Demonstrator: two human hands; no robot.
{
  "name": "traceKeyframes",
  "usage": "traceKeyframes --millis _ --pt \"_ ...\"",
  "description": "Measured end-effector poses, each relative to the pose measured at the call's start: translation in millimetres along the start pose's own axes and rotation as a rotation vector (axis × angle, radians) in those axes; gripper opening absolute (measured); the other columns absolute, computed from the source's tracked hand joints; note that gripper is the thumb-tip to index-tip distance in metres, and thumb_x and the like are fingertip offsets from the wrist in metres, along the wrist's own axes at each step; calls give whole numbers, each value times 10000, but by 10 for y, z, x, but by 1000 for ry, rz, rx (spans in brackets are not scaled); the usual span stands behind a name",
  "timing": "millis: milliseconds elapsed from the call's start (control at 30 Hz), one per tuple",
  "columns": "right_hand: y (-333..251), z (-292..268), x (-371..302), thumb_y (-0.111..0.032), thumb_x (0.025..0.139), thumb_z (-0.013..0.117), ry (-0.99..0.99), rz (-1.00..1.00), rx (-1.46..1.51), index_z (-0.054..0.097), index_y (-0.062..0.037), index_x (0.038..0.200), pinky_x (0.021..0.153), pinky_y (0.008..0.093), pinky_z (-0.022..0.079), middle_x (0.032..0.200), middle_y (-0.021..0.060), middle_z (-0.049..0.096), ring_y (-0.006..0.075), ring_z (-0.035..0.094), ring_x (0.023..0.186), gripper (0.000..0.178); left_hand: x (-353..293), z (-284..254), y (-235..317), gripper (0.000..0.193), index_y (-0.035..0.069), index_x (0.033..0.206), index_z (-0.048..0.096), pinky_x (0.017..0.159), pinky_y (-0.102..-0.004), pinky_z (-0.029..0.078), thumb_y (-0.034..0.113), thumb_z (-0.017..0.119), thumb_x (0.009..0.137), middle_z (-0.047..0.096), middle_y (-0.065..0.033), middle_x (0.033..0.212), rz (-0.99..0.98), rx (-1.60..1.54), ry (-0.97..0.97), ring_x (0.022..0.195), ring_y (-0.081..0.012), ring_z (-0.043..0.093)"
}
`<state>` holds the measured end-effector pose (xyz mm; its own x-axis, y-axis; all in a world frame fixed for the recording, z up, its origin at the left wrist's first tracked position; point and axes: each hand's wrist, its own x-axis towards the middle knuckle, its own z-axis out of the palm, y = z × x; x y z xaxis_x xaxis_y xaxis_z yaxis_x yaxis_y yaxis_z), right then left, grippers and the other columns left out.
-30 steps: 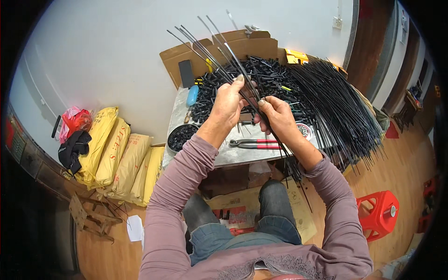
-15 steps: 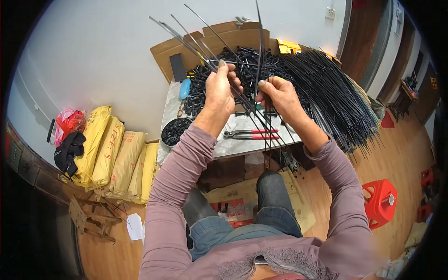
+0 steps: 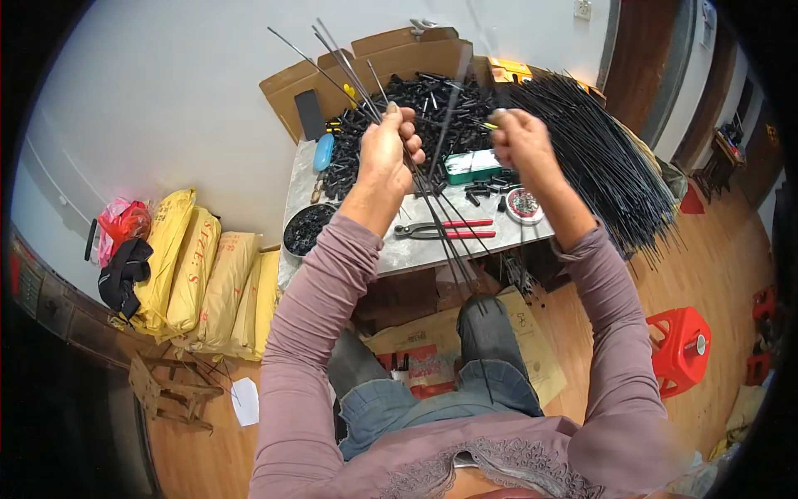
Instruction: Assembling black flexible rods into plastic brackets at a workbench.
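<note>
My left hand [image 3: 389, 150] is closed round a loose bundle of long thin black rods [image 3: 449, 229], which fan out above the fist and hang down toward my lap. To its right, my right hand [image 3: 525, 143] is raised over the table with its fingers curled in; a small yellow bit shows at the thumb tip, and what the fingers grip cannot be made out. Between the hands a rod is smeared by motion. Beneath them lie red-handled pincers [image 3: 445, 229], a green box with a white top [image 3: 472, 166] and a round dish of tiny coloured pieces [image 3: 524, 205].
Short black tubes [image 3: 399, 104] are heaped at the back against cardboard [image 3: 391, 50]. A thick stack of black rods [image 3: 603, 158] overhangs the table's right side. A dark-filled bowl [image 3: 309, 229] and blue case [image 3: 323, 153] stand left. Yellow sacks [image 3: 195, 270] and a red stool [image 3: 677, 351] flank me.
My right hand has moved up and right, away from the rods, uncovering the green box and the dish. The left hand keeps its bundle, with the rod tops now closer to upright.
</note>
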<state>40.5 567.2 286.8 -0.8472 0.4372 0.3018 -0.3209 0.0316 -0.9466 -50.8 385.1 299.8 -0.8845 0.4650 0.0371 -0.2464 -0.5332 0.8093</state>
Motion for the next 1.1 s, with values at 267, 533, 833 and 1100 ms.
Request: traceKeyframes --millis 267,533,833,1100 --pt "-58 267 -512 -253 916 626 -230 242 -89 552 -69 869 360 182 247 621 -65 448 2 342 438 203 211 8 52 266 59 967 531 460 -276 329 297 421 1012 409 25 661 18 -77 84 542 -106 384" --pt "-15 345 -611 -240 872 682 -316 288 -27 618 -41 886 391 194 226 578 -83 432 11 319 433 210 278 90 69 281 65 982 553 487 -278 365 322 441 1003 442 24 681 53 -59 54 561 -115 420" --pt "-4 343 -332 -245 909 634 -146 210 166 555 -35 824 380 209 221 539 -66 394 31 313 417 240 134 91 -10 313 80 1078 604 512 -290 433 339 448 998 519 18 738 -88 127 -58 596 -122 515" --pt "-46 178 142 -204 877 672 57 50 220 573 -7 887 420 201 384 765 51 609 57 474 504 220 -114 136 -228 362 -6 1169 525 680 -388 590 302 430 1003 643 -137 1007 -226 212 -318 819 -275 681"
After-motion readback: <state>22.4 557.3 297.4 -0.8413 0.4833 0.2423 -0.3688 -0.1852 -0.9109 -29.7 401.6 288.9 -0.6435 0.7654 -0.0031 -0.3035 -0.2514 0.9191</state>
